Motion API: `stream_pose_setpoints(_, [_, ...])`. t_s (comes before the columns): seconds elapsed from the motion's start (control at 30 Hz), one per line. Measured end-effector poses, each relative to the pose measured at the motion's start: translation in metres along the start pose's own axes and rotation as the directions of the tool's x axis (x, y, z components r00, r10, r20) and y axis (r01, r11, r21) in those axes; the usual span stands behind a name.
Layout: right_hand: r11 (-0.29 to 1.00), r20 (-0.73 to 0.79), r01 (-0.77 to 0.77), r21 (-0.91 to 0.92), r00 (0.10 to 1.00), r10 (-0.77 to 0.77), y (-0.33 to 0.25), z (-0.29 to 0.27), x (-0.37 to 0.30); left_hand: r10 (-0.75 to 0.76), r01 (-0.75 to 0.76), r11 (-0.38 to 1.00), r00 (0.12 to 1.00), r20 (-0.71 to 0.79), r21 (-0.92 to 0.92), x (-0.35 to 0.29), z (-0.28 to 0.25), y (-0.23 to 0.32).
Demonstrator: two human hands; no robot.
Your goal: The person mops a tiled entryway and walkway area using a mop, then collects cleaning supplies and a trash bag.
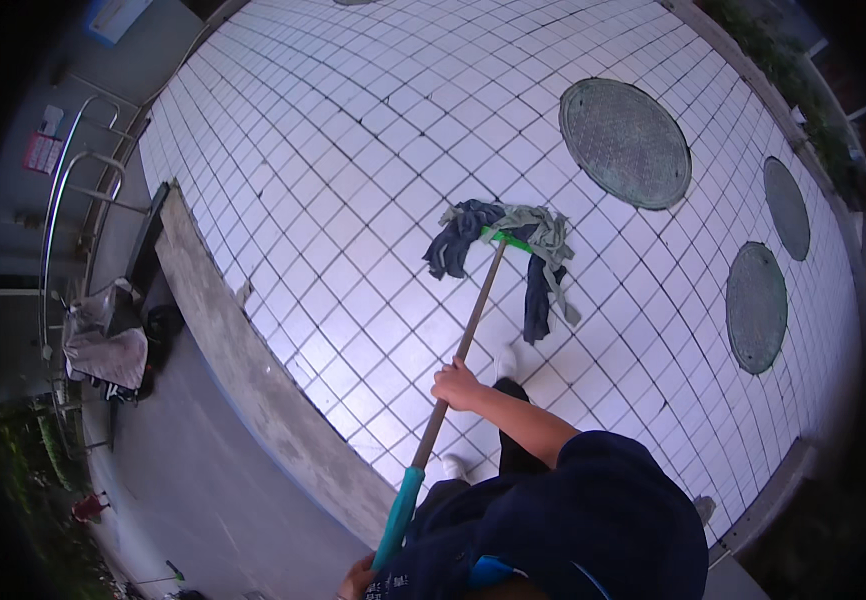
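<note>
A mop point(479, 309) slants across the middle of the head view, with a brown pole, a teal grip and a green clamp. Its strips of dark blue and grey cloth point(548, 235) lie spread on the white tiles. Partway down the pole, my right hand point(458, 385) is closed round the wood, the arm reaching in from the right. At the upper end, my left hand point(357, 578) is closed at the teal grip, partly cut off by the lower edge and my dark shirt. My white shoes point(454, 466) show beside the pole.
White square tiles point(353, 200) cover the ground. A large round manhole cover point(625, 143) lies ahead to the right, with two more farther right. Along the left runs a grey concrete edge point(253, 350), beyond it metal railings point(56, 210) and a covered scooter-like vehicle point(108, 345).
</note>
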State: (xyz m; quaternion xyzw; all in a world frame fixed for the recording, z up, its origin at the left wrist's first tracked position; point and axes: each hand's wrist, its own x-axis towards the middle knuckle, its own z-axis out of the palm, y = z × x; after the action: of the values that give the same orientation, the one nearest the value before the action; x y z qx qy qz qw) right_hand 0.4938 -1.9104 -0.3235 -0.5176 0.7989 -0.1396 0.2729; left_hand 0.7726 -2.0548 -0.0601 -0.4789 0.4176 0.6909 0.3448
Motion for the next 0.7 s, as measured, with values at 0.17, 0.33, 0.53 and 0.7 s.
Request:
stream_pose_setpoints(0.17, [0.956,-0.265,-0.203,0.213,0.930,0.256,0.094,-0.087,0.026,-0.009,0.009,1.000,1.000,0.001,-0.001,0.037,0.084,0.124])
stream_pose_setpoints(0.33, [0.778,-0.628,0.423,0.464,0.776,-0.047,0.111,-0.153,0.017,-0.027,0.027,1.000,1.000,-0.014,0.007,0.071,0.144,0.221])
stream_pose_setpoints(0.53, [0.818,-0.565,0.318,0.479,0.825,0.010,0.201,-0.218,0.065,-0.020,0.034,0.991,0.994,0.110,-0.131,0.125,0.162,0.317])
stream_pose_setpoints(0.7, [0.881,-0.617,0.325,0.344,0.785,-0.049,0.303,-0.264,0.098,0.058,-0.053,0.998,0.991,0.123,-0.042,0.169,0.227,0.423])
